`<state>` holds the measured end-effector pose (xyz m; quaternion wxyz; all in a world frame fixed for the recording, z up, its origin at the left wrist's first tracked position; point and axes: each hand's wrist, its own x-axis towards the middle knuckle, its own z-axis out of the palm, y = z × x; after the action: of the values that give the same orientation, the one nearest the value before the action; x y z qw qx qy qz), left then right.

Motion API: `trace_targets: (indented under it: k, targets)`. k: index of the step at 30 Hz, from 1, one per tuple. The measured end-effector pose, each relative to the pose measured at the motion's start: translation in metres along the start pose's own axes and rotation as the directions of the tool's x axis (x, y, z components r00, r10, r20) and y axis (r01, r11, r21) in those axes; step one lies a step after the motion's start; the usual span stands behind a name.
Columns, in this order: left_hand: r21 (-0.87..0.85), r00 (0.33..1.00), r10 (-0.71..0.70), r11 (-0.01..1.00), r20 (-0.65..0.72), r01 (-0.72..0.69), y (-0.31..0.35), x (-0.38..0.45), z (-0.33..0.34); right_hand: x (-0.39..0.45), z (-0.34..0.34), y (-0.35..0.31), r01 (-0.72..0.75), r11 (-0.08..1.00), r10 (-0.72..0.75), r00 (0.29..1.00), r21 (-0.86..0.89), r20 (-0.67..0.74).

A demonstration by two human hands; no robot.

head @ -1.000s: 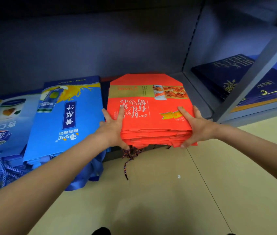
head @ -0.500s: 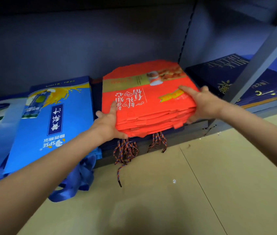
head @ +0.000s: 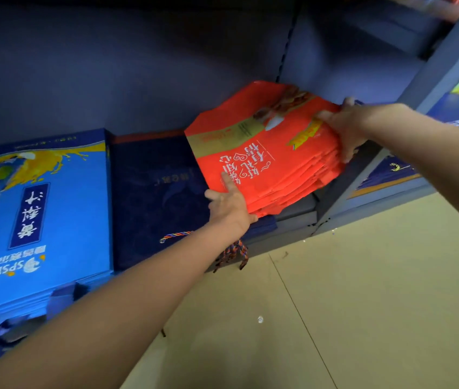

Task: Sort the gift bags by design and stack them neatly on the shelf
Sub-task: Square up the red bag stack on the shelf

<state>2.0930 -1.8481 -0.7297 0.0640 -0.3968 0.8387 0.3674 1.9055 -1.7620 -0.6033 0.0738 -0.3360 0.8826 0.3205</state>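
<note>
A stack of flat red gift bags [head: 267,155] with white script and a gold band is lifted and tilted above the bottom shelf [head: 293,220]. My left hand [head: 229,202] grips its near left corner, forefinger on top. My right hand [head: 344,127] grips its far right edge. Braided cord handles [head: 231,254] hang below the stack. Under it lies a dark navy bag stack [head: 155,197]. To the left sits a bright blue bag stack [head: 46,209] with a yellow splash design.
A grey shelf upright [head: 408,108] stands just right of the red stack. Beyond it the neighbouring bay holds navy bags [head: 391,169] with gold print. Beige floor [head: 335,304] spreads in front of the shelf. The shelf back wall is dark.
Both hands have raised the red stack off the navy bags and swung it up and to the right, tilting it. The navy stack beneath is now uncovered.
</note>
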Motion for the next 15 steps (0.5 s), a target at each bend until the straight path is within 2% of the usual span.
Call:
trace_targets:
  k: [2, 5, 7, 10, 13, 15]
  targets:
    - [0.042, 0.999, 0.020, 0.999, -0.029, -0.019, 0.010, 0.005, 0.008, 0.002, 0.005, -0.011, 0.009, 0.994, 0.004, 0.993, -0.107, 0.118]
    - [0.117, 0.998, 0.034, 0.993, -0.055, -0.028, 0.021, 0.014, 0.019, 0.003, 0.025, -0.029, 0.067, 0.995, -0.045, 0.967, -0.079, 0.251]
    - [0.149, 0.998, 0.023, 0.989, -0.057, -0.014, 0.022, 0.018, 0.026, 0.007, 0.044, -0.040, 0.076, 0.997, -0.077, 0.972, 0.013, 0.223]
    - [0.200, 0.994, 0.081, 0.978, -0.075, -0.064, 0.023, 0.020, 0.033, 0.011, 0.064, -0.048, 0.135, 0.977, -0.165, 0.969, 0.166, 0.184]
    - [0.232, 0.986, 0.163, 0.961, -0.044, -0.149, 0.031, 0.023, 0.037, 0.015, 0.071, -0.050, 0.140, 0.982, -0.160, 0.973, 0.124, 0.167]
    - [0.172, 0.991, 0.118, 0.977, 0.063, -0.127, 0.032, 0.026, 0.031, 0.016, 0.072, -0.054, 0.150, 0.983, -0.167, 0.968, 0.102, 0.188]
